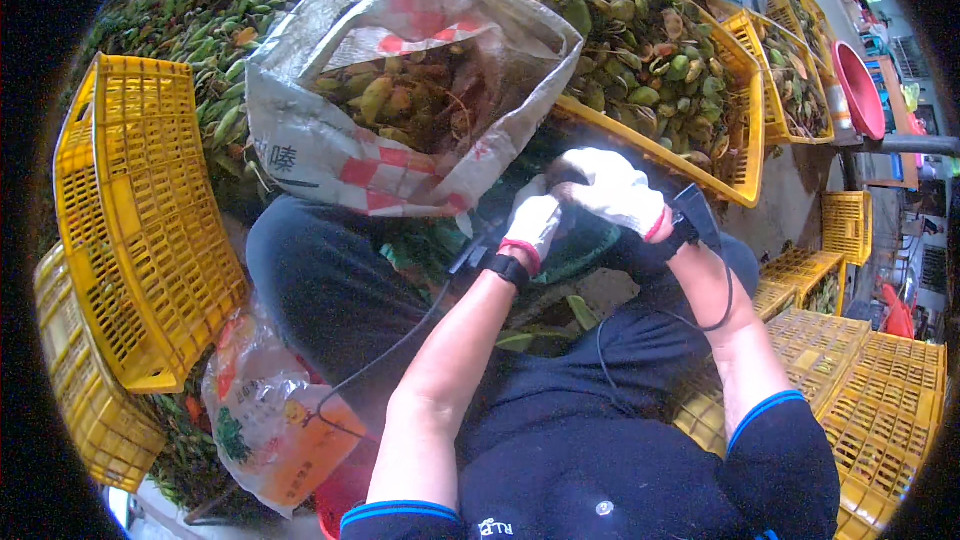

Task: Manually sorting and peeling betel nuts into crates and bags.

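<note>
My left hand [535, 216] and my right hand [612, 190] wear white work gloves with pink cuffs and meet above my lap. The fingers of both are closed in toward each other around something small and brownish, too blurred to name. Right in front of them stands an open white woven sack [345, 172] with red checks, partly filled with green and brown pod-like fruits [385, 100]. Beyond my right hand, a yellow crate [742, 175] holds more flat green and brown fruits [640, 70]. Dark green netting [590, 245] lies beneath my hands.
Leafy green pods [190, 20] are heaped at the far left. An upright yellow crate [150, 210] and a printed plastic bag [275, 430] are at my left. Yellow crates [880, 410] line my right; a pink basin [857, 90] stands farther back. Cables hang from both wrists.
</note>
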### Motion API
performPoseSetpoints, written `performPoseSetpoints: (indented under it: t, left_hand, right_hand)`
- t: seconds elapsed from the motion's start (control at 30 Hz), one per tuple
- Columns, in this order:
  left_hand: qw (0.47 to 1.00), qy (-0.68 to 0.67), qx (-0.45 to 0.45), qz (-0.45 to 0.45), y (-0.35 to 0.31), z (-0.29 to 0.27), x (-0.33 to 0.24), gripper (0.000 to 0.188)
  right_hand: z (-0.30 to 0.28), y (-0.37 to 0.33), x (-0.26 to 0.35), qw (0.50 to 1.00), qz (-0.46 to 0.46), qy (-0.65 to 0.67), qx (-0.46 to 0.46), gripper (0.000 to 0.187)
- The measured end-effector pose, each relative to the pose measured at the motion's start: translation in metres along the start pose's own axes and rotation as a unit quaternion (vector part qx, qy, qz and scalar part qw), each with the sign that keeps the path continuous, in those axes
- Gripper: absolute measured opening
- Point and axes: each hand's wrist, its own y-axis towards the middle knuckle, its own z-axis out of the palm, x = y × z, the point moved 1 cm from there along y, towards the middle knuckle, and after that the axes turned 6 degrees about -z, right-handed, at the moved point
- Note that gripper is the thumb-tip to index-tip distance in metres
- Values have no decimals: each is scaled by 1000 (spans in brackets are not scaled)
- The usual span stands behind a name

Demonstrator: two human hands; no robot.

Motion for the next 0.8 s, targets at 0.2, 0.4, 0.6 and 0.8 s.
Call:
performPoseSetpoints:
  t: [0.2,0.4,0.6,0.8]
  left_hand:
    - [995,36,19,92,3,-2,1,37]
    - [989,143,-37,13,45,-15,54,42]
    - [986,148,-71,28,31,-12,36,43]
    - [990,126,-65,-9,43,-12,34,40]
  right_hand:
    - [-28,-4,-25,992,81,-63,-77,32]
    - [-69,24,20,985,13,83,-153,31]
    - [-71,55,24,954,-75,183,-224,26]
    - [-123,31,-150,920,123,-151,-340,25]
